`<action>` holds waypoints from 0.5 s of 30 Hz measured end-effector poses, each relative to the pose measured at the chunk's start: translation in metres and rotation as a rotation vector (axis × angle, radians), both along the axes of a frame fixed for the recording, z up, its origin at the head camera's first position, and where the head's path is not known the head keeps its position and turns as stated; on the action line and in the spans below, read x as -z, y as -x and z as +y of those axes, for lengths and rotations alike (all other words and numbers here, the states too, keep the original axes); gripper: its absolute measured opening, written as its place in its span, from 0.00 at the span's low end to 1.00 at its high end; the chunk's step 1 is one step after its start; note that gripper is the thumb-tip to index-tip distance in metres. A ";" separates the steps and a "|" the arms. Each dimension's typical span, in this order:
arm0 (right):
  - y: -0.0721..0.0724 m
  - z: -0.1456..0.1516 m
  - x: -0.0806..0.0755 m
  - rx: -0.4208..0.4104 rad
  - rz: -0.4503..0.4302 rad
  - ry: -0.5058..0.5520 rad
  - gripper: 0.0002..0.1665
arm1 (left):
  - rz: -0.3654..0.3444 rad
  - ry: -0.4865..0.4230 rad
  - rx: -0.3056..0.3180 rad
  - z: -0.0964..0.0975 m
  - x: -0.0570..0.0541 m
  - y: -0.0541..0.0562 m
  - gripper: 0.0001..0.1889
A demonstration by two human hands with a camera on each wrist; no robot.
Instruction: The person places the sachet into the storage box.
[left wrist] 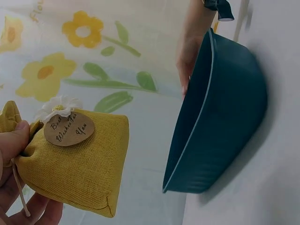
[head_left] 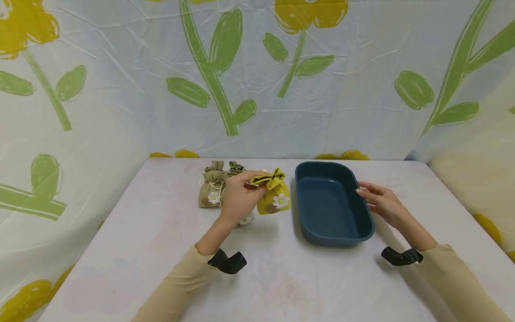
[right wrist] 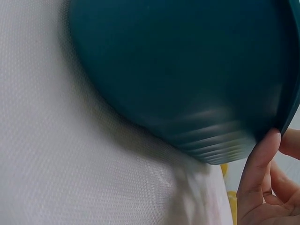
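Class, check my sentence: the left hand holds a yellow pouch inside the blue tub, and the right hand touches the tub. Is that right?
Wrong: the head view shows the left hand holding the yellow pouch left of the blue tub, not inside it; the right hand does touch it.

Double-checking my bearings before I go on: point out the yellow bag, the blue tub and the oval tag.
Yellow bag [left wrist: 84,161]: left wrist view, on the front of its cloth body.
Blue tub [head_left: 331,203]: head view, on its bare inside bottom.
Oval tag [left wrist: 69,130]: left wrist view, on its lettered face.
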State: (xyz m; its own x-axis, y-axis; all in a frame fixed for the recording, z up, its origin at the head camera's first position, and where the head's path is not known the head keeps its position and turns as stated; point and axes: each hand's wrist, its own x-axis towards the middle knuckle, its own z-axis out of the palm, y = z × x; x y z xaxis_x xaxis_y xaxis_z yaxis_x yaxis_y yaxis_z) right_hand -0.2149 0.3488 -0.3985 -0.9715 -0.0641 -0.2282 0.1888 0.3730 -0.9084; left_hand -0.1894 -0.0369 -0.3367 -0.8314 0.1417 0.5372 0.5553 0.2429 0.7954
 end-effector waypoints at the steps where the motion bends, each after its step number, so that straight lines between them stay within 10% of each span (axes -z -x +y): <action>1: 0.000 0.000 0.000 0.000 -0.002 0.000 0.44 | -0.003 -0.002 0.014 0.004 -0.001 0.001 0.11; 15: 0.000 -0.002 -0.001 0.015 -0.019 0.009 0.45 | -0.047 0.114 0.090 0.056 -0.011 0.016 0.11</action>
State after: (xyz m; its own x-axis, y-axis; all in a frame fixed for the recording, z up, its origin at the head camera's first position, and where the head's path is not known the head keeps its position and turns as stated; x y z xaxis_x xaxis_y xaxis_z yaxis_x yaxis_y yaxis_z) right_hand -0.2147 0.3471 -0.3973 -0.9680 -0.0514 -0.2458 0.2114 0.3615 -0.9081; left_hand -0.2055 0.0189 -0.3254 -0.8364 0.2748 0.4743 0.5419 0.2844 0.7908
